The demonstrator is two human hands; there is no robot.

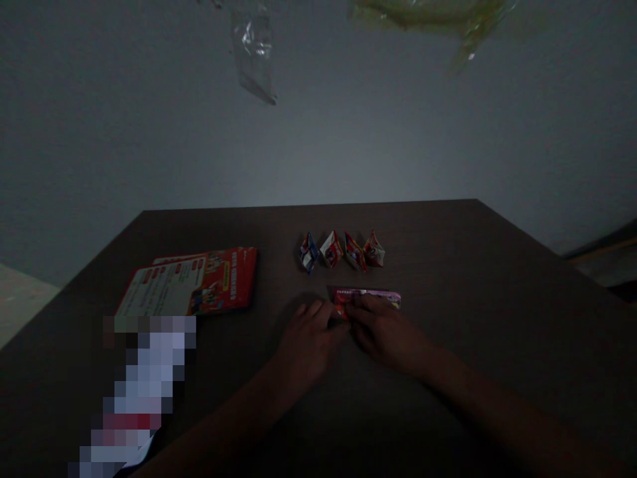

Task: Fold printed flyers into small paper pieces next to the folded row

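A folded strip of printed paper [393, 296], pink and red, lies on the dark table in front of me. My left hand [311, 335] is closed at the strip's left end, its fingers bent and its thumb reaching toward my right hand. Over the strip's middle rests my right hand [385, 328], fingers pressed together on the paper. The fingertips of both hands nearly meet. Beyond them stand several small folded paper pieces in a row, among them a blue and white one [309, 253] at the left end and a red and white one [374, 250] at the right.
A stack of red printed sheets [223, 282] lies on the table [213, 226] at the left. Nearer, a pixelated whitish object [149, 378] sits beside my left forearm. Behind the table rises a grey wall with clear plastic [253, 53] and yellowish tape [428, 16].
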